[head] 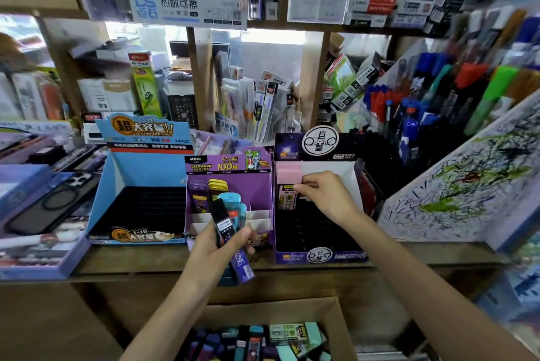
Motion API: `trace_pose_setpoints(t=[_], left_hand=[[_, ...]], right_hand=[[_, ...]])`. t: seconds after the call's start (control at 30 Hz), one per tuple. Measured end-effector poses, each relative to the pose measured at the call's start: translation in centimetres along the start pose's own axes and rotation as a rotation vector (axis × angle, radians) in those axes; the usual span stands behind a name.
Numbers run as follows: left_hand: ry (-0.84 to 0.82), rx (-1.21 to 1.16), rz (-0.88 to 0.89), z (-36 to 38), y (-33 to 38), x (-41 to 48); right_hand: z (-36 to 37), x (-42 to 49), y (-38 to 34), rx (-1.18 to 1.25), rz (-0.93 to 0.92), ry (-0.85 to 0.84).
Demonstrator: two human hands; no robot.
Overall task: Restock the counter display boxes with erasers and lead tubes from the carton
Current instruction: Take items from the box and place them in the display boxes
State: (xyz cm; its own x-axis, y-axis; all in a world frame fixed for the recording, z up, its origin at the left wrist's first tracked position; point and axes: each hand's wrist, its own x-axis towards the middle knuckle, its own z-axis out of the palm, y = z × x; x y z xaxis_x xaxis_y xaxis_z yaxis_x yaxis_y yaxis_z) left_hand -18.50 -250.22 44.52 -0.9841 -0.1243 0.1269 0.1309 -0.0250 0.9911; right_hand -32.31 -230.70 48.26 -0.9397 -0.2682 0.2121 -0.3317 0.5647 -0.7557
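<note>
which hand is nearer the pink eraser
Right. The right hand pinches the pink eraser in the dark box; the left hand is lower and to the left, holding lead tubes before the purple box.

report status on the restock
Left hand grips lead tubes. Right hand pinches pink eraser in dark display box. Nothing in the way.

"ULTRAMAN", "100" on purple display box (pixel 258 191)

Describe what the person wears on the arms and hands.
The left hand and right hand are ungloved; no ring, watch or bracelet shows. No sleeve shows on the left forearm or right forearm up to the frame's edge.
</note>
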Motion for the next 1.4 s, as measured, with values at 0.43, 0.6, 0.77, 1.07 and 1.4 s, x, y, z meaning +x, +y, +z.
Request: trace_pose_setpoints(t=[0.43,0.6,0.77,1.07,1.4], left_hand=[[-0.036,-0.073,-0.043,0.6,0.1,-0.4],[-0.115,-0.066,-0.076,0.9,0.0,-0.8],[-0.114,-0.102,-0.120,1.1,-0.1,-1.3],[-0.013,-0.260,-0.095,1.0,-0.3,-1.2],[0.152,-0.217,-0.052,-2.6,-0.6,-0.5]], right_hand=[[-0.1,-4.1,-1.4,-0.131,0.108,-0.062],[1.3,-6.4,-4.4,0.385,0.131,-0.237],[3.4,-7.0,-5.6,0.516,0.205,-0.348],[4.5,-7.2,-6.3,0.573,0.146,-0.243],[2.5,-3.9,-7.5,0.656,0.160,-0.049]])
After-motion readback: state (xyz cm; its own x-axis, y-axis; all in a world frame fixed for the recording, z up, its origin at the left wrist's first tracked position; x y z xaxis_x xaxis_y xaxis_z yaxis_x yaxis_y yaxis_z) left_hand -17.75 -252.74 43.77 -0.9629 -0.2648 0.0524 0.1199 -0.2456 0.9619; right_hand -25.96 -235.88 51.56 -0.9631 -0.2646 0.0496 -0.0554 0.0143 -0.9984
